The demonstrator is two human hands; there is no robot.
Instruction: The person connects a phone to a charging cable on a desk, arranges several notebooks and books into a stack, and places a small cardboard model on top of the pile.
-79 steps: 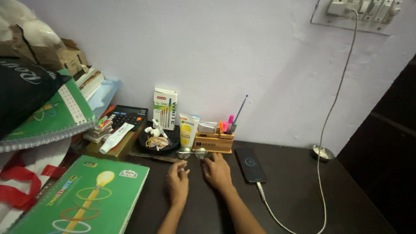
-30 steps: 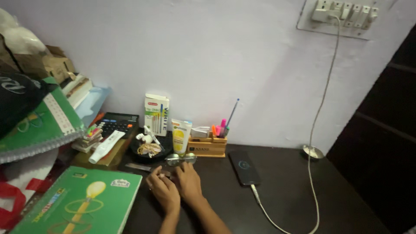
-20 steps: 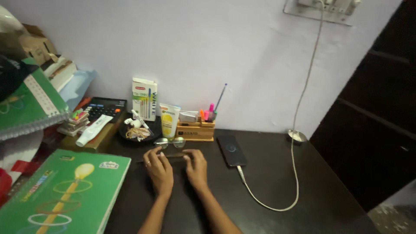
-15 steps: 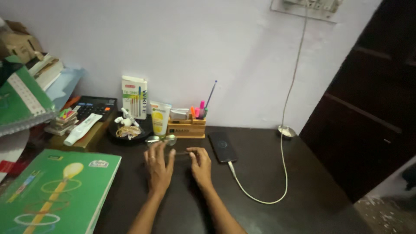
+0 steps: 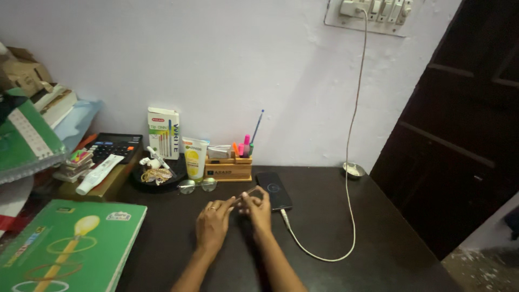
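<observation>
- Since both hands meet mid-frame, left hand and right hand, fingertips pinched together over something thin and dark, a slip looks like the main risk to me; the thing sits just above the fingertips, right beside the phone, so a jerk could knock it.
- The cable loops from the phone across the desk at lower right and up to the wall socket at top; snagging it with a wrist would drag the phone along, I'd guess.
- The glasses lie just left of and above the hands; an elbow swing could shove them into the black dish behind.
- Hard to make out: what the pinched thing actually is, too small and dark against the desk; can't tell if both hands grip it or only the right does.
- Fingers are curled nearly closed, tips touching; the palms are hidden.
- The green notebook is cut off at lower left; the pile at far left is cropped too.
</observation>
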